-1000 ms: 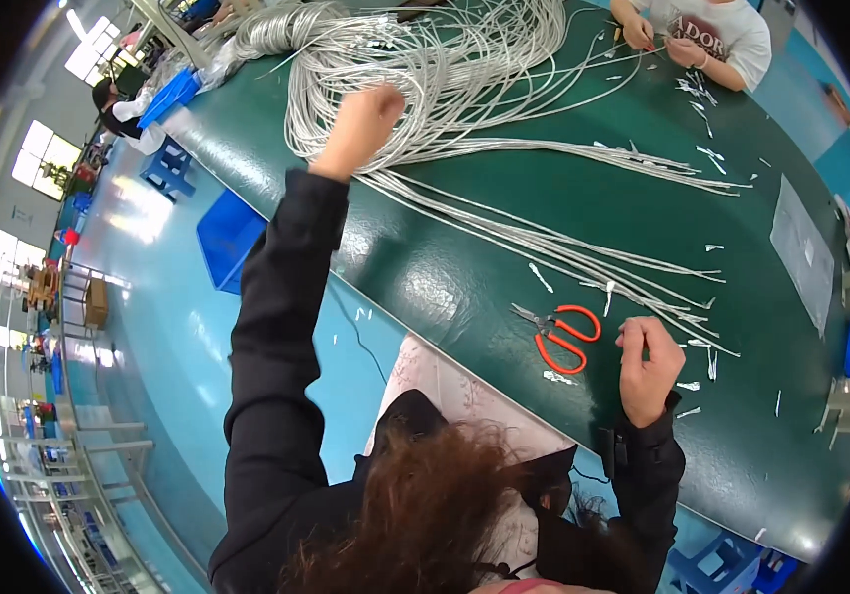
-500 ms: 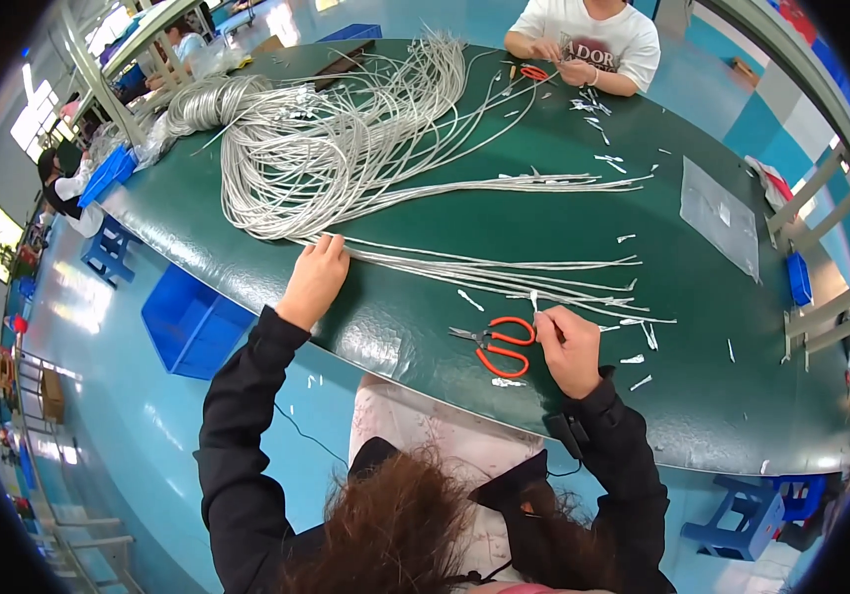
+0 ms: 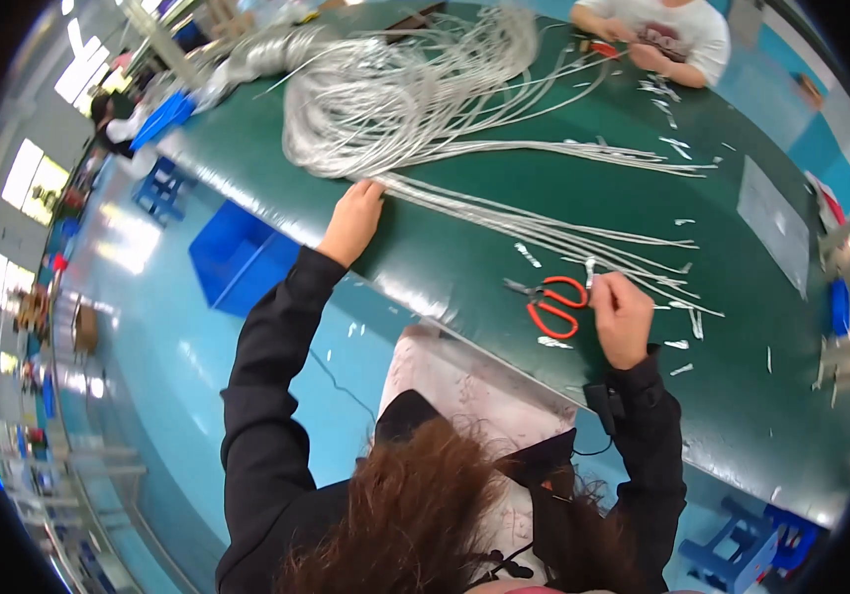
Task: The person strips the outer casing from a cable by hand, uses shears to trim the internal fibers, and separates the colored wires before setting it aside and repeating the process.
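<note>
A large pile of silvery-grey cables (image 3: 355,119) lies on the green table, with a group of straight strands (image 3: 504,220) fanned out toward the right. Where those strands leave the pile, my left hand (image 3: 355,220) is closed on them, fingertips curled over the cables. My right hand (image 3: 625,315) is closed in a pinch near the strands' free ends. A small white strip (image 3: 591,265) sticks up from its fingertips. Just left of that hand lie wire cutters (image 3: 551,302) with orange-red handles, resting on the table and not held.
White scraps (image 3: 680,345) are scattered around the cable ends. Across the table another person's hands (image 3: 643,49) work beside red-handled cutters (image 3: 601,48). A clear plastic bag (image 3: 773,228) lies at the right. Below the left table edge stands a blue bin (image 3: 242,259); a blue stool (image 3: 732,535) is at lower right.
The whole view has shifted and tilted, so the table appears higher and further right. Both hands keep about the same places on the cables and by the cutters.
</note>
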`<action>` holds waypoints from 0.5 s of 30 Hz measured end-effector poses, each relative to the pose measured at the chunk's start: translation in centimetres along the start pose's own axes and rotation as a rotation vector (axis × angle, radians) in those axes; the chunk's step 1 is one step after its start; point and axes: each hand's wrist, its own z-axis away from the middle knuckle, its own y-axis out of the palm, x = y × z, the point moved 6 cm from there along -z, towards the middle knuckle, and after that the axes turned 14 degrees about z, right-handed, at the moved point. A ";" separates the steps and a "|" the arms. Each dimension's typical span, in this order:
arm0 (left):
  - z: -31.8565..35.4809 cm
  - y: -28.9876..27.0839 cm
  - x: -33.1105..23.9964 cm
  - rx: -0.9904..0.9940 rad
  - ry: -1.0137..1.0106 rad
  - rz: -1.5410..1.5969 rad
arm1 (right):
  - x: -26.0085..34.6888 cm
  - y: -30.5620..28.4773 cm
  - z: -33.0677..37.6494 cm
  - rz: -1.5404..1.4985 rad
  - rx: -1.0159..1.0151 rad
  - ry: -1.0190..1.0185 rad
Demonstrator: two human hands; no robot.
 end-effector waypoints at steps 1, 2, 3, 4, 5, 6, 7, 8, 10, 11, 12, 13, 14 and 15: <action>0.0 -0.6 -0.3 -0.006 0.024 0.030 | -0.1 -0.1 0.0 -0.002 -0.013 0.054; 0.3 -0.8 -0.1 -0.008 0.021 0.030 | 0.1 0.0 -0.1 -0.002 -0.010 0.051; 0.4 -0.6 0.2 0.028 0.032 0.010 | 0.1 0.2 -0.2 -0.006 0.001 0.045; 0.4 -0.5 0.4 0.062 0.049 -0.006 | 0.2 0.3 -0.2 -0.005 0.007 0.040; 0.5 -0.4 0.7 0.095 0.069 -0.027 | 0.1 0.6 -0.2 -0.006 0.011 0.034; 0.4 -0.1 0.9 0.088 0.096 -0.011 | -0.2 0.8 -0.2 0.016 -0.013 0.040; 0.9 -0.2 1.4 0.090 0.099 -0.066 | -0.4 1.4 -0.2 -0.009 -0.023 0.019; 0.7 -0.4 1.4 0.094 0.101 -0.119 | -0.2 1.5 -0.1 -0.032 -0.031 -0.001; -0.7 -0.8 1.4 0.192 0.086 -0.091 | -0.3 0.9 -0.2 -0.012 -0.044 0.017; -1.0 -0.9 1.2 0.296 0.032 -0.085 | -0.3 1.0 -0.2 -0.021 -0.027 0.023; -1.4 -1.1 0.4 0.300 0.044 -0.080 | -0.4 1.0 -0.1 -0.033 -0.007 0.029; -1.7 -1.3 -0.3 0.348 0.053 -0.096 | -0.4 0.8 -0.1 -0.030 -0.015 0.032; -1.8 -1.3 -0.9 0.398 0.060 -0.115 | -0.4 0.8 -0.1 -0.020 -0.009 0.025; -1.8 -1.1 -1.3 0.448 0.066 -0.134 | -0.5 0.7 -0.1 -0.011 -0.002 0.018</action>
